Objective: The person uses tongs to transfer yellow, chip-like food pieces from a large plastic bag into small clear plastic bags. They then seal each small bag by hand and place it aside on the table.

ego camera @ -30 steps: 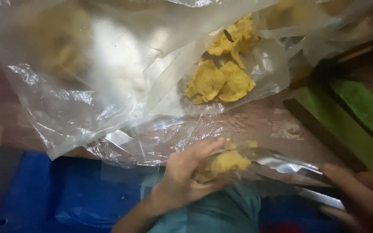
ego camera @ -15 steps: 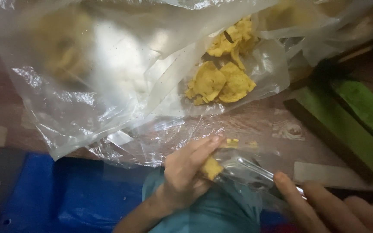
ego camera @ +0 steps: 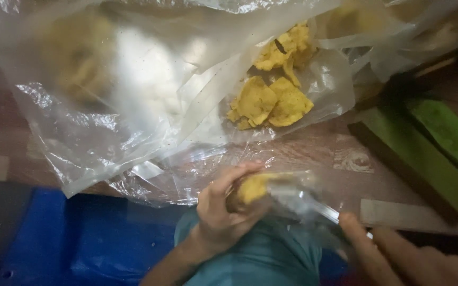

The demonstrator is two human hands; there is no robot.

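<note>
Crosswise, small clear bag [ego camera: 298, 198] rightward

The right hand [ego camera: 398, 249] is cut off by the bottom edge and blurred. The small bag [ego camera: 298, 198] it pinches smears into glare. The left hand [ego camera: 223, 209] hides most of the yellow chip [ego camera: 253, 186]. Far above, the big bag's [ego camera: 96, 90] contents blur.

Chips [ego camera: 271, 98] in large bag [ego camera: 107, 106] on table [ego camera: 356, 159], small bag [ego camera: 298, 198] nearer.
</note>
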